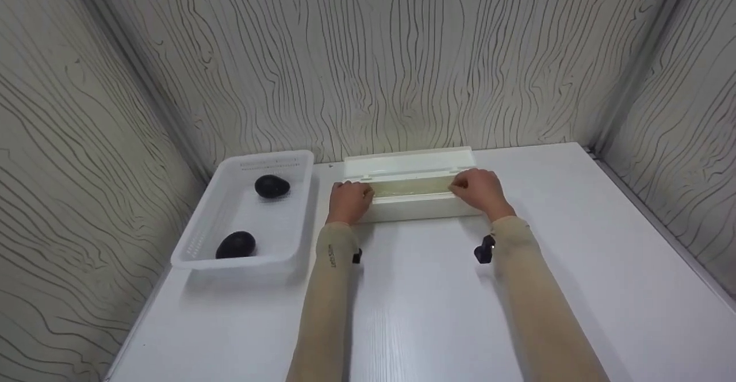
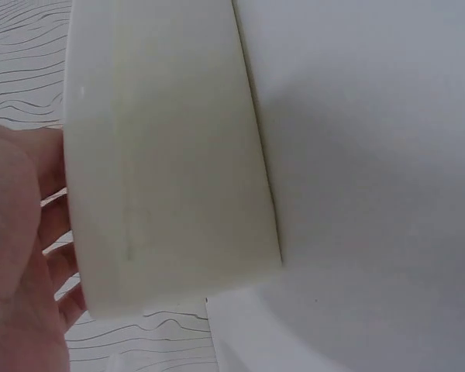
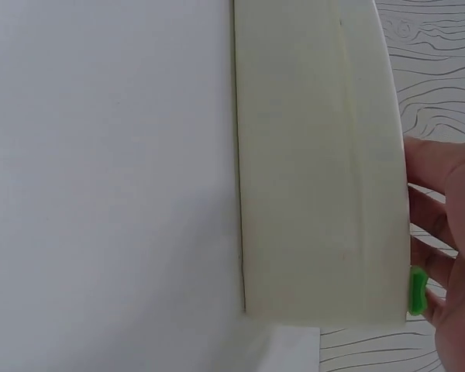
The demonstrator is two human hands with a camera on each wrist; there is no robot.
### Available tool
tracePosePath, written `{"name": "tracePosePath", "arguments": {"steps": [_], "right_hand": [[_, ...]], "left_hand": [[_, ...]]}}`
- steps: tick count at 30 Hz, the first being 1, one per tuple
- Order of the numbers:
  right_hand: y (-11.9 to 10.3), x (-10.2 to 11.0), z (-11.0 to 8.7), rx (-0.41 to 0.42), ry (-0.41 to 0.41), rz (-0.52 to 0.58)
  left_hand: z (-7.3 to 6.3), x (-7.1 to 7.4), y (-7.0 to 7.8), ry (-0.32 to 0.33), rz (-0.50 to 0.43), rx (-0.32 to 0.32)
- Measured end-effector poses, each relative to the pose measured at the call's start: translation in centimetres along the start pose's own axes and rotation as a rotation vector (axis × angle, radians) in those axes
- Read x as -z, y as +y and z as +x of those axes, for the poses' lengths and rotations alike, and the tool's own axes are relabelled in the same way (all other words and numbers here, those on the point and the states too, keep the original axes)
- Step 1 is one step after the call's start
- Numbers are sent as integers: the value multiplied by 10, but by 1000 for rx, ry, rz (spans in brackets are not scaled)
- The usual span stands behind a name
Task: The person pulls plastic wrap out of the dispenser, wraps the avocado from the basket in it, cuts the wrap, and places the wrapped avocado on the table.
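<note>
A long white cling film box (image 1: 417,209) lies near the back of the table, its lid (image 1: 411,160) folded back. Inside the opening shows pale, shiny cling film (image 1: 411,187). My left hand (image 1: 349,201) is at the box's left end, thumb and fingers pinched together at the film's edge. At the right end my right hand (image 1: 480,191) pinches in the same way. In both wrist views the box front hides the fingertips. A small green piece (image 3: 418,291) shows by the right hand's fingers, at the box's top edge.
To the left stands a white plastic basket (image 1: 296,238) with two dark avocados, one at the back (image 1: 271,186) and one at the front (image 1: 236,245). Wood-grain panels (image 1: 368,54) rise behind the white table (image 1: 425,313) and at both sides.
</note>
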State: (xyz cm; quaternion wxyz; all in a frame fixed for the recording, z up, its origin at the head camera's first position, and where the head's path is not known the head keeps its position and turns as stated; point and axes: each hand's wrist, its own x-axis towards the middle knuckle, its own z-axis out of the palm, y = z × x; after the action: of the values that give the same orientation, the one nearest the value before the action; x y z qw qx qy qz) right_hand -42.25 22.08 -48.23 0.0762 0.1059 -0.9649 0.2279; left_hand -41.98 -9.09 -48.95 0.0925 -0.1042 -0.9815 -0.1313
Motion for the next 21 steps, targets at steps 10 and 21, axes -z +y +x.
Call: {"name": "tracePosePath", "arguments": {"steps": [10,21], "right_hand": [[-1,-2,2,27,40,-35],[-2,-5,5,38,109,-7]], "left_hand": [[3,1,6,46,-9,30],[4,3,7,65,-30,47]]}}
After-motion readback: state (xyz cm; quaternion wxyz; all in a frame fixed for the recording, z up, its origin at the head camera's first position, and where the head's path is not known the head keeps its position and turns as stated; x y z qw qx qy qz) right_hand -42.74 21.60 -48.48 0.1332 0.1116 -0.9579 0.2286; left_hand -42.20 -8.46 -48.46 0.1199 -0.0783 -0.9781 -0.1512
